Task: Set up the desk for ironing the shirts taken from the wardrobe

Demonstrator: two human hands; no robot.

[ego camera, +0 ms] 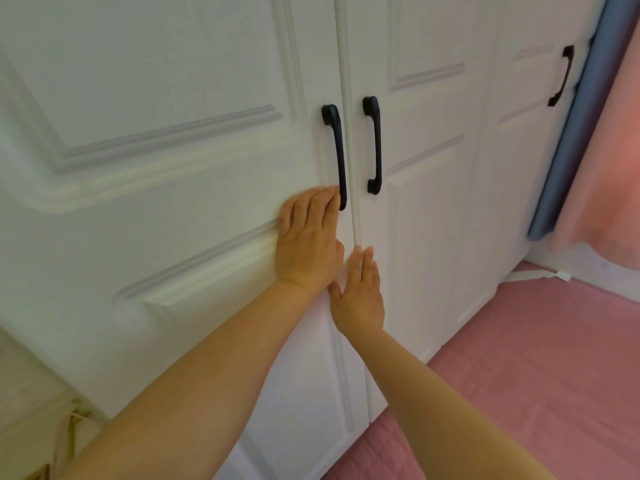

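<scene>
While both arms reach forward, left hand (308, 244) flat against the left wardrobe door (166, 174), fingers together and stretched, fingertips tucked just behind the lower end of the black handle (335, 154). Not closed round the handle; palm pressed to the panel. Right hand (360, 292) likewise flat and unclenched, fingers straight and close together, laid along the seam where the left door meets the right wardrobe door (426, 209), just below the left hand and nearly touching its wrist. Nothing pinched or held in either hand.

Wardrobe shut, both white panelled doors meeting at a narrow vertical strip. Second black handle (374, 143) on the right door, untouched, just across the seam from the first. Further right, a third door (530, 140) with its own black handle (561, 76), well apart from the hands. Beside that, a blue vertical edge (575, 133) and a pink curtain (609, 161). Below, a pink quilted bed cover (519, 375) reaching up to the foot of the wardrobe. White strap (540, 274) lying at the base near the far corner. No shirts visible; contents of the wardrobe hidden behind the closed doors.
</scene>
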